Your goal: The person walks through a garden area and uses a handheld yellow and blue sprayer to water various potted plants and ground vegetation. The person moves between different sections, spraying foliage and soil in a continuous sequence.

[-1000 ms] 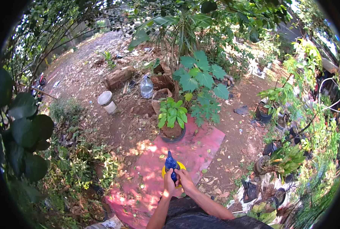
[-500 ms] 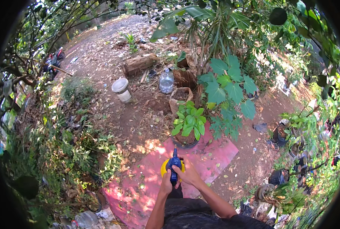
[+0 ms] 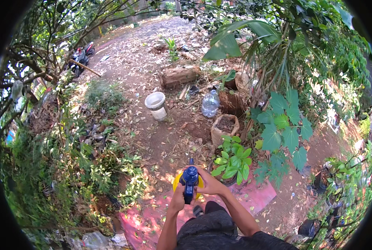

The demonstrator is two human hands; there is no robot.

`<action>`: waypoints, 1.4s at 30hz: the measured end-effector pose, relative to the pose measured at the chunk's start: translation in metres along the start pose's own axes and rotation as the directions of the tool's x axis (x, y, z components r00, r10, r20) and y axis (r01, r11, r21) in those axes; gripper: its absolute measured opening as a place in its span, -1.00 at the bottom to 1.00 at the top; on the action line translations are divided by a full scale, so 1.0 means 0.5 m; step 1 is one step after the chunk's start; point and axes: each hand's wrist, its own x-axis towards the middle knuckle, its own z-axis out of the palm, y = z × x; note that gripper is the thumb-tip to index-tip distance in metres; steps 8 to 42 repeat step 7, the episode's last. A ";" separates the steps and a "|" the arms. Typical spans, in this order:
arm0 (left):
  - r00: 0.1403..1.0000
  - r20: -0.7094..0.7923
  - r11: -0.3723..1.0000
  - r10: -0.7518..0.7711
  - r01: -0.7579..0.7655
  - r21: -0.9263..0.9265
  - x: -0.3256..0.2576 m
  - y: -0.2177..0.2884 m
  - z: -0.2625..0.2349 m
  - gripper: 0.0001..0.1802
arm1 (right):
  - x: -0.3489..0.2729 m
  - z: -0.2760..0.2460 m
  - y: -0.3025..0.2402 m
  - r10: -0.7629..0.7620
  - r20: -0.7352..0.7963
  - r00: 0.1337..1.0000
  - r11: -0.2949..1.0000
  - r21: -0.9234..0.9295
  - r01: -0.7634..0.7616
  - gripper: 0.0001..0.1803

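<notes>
A pump spray bottle (image 3: 189, 174) with a blue head and a yellow body is held in front of me, its nozzle pointing away. My left hand (image 3: 178, 199) is closed on its near left side, by the blue handle. Around the right side of the bottle, my right hand (image 3: 210, 184) is closed, its fingers partly hidden behind the head. Just beyond and to the right stands a leafy green plant (image 3: 235, 160); its pot is mostly hidden.
A red mat (image 3: 252, 196) lies under me. Farther off are a sack of soil (image 3: 224, 129), a large clear plastic bottle (image 3: 210, 103), a white bucket (image 3: 156, 105) and a log (image 3: 179, 77). A broad-leaved plant (image 3: 284, 125) rises at the right; bushes (image 3: 90, 171) crowd the left.
My view has swung left and up, so the plant, bucket and sack sit farther right. The spray bottle stays in both hands, and its nozzle now looks shorter from this angle.
</notes>
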 end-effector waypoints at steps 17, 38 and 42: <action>0.997 -0.050 0.979 0.065 -0.054 0.194 0.163 0.119 -0.104 -0.16 | 0.230 -0.088 0.034 -0.002 0.137 0.991 0.996 -0.091 0.015 -0.01; 0.997 -0.050 0.979 0.065 -0.054 0.194 0.163 0.119 -0.104 -0.16 | 0.230 -0.088 0.034 -0.002 0.137 0.991 0.996 -0.091 0.015 -0.01; 0.997 -0.050 0.979 0.065 -0.054 0.194 0.163 0.119 -0.104 -0.16 | 0.230 -0.088 0.034 -0.002 0.137 0.991 0.996 -0.091 0.015 -0.01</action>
